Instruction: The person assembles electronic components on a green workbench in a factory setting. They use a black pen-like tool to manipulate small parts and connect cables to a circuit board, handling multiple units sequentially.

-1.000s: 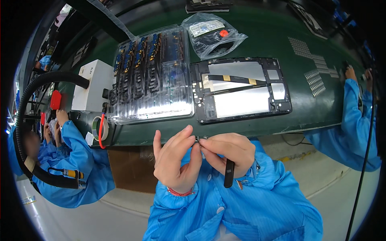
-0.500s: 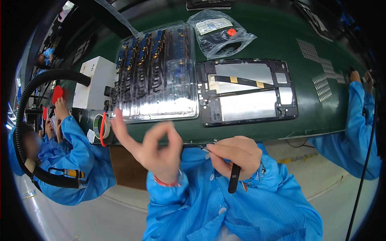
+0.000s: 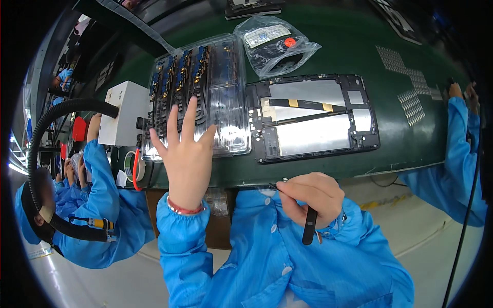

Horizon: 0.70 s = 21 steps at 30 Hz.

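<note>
Fingers spread, my left hand (image 3: 187, 164) reaches over the near part of a clear plastic tray (image 3: 233, 146). Rows of dark flat cable parts (image 3: 199, 72) with blue and gold ends lie in the tray. I cannot tell whether a fingertip touches them. My right hand (image 3: 317, 197) is closed around black tweezers (image 3: 309, 226) at the table's front edge. Their handle points down toward me and the tip shows by my thumb; anything in the tip is too small to make out. Beyond that hand lies an opened tablet housing (image 3: 308, 136) with a black flat cable (image 3: 303, 104) across its silver inside.
A clear plastic bag (image 3: 277, 49) with dark contents lies behind the housing. Left of the tray stand a white box (image 3: 123, 113) with a black hose (image 3: 38, 133), and a tape roll (image 3: 134, 163). Small metal parts in sheets (image 3: 411, 107) lie right. Co-workers sit on both sides.
My left hand has swung up and forward from the table edge to over the tray, its fingers spreading out of a curl. My right hand with the tweezers has shifted slightly right.
</note>
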Available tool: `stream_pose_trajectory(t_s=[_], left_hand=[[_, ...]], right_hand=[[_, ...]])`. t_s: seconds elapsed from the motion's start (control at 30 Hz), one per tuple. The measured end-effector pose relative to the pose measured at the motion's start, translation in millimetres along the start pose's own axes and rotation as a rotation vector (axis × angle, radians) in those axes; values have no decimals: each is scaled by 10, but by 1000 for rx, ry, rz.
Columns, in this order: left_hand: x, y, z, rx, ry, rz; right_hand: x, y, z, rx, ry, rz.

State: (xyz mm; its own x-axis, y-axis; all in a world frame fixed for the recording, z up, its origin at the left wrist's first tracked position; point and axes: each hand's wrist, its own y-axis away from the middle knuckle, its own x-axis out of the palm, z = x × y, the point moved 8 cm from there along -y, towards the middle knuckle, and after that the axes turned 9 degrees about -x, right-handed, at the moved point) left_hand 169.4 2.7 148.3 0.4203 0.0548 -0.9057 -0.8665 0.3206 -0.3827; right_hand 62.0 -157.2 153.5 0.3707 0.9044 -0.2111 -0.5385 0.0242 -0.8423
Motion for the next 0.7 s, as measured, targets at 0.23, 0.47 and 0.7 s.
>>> stream_pose_trajectory(t_s=[0.23, 0.47, 0.7], left_hand=[[-172, 229, -103, -100, 111, 187], [25, 269, -154, 54, 289, 136], [-264, -344, -581, 157, 657, 122]], right_hand=[[-354, -124, -12, -56, 111, 97], [-952, -492, -333, -43, 520, 157], [-636, -853, -1083, -103, 761, 429]])
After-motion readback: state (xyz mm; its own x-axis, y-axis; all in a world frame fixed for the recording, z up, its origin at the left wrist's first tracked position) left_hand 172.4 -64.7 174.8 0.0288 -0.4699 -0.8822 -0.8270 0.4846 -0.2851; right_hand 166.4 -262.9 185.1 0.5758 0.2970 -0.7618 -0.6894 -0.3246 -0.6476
